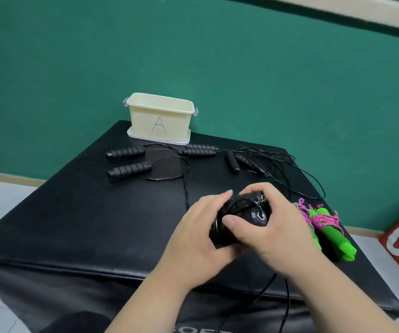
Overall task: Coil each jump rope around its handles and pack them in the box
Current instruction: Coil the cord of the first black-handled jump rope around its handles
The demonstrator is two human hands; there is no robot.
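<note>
Head view: your left hand clamps black jump-rope handles together, steadying bundle. Your right hand curls round cap end, guiding cord wraps. Cream box at 11 o'clock; coiled green-handled rope at 3 o'clock.

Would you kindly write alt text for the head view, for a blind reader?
The left hand and the right hand grip black handles wound with black cord, over a black padded block. A green-handled rope bound in pink cord lies right of them; more black ropes lie uncoiled before a cream box marked A.
</note>
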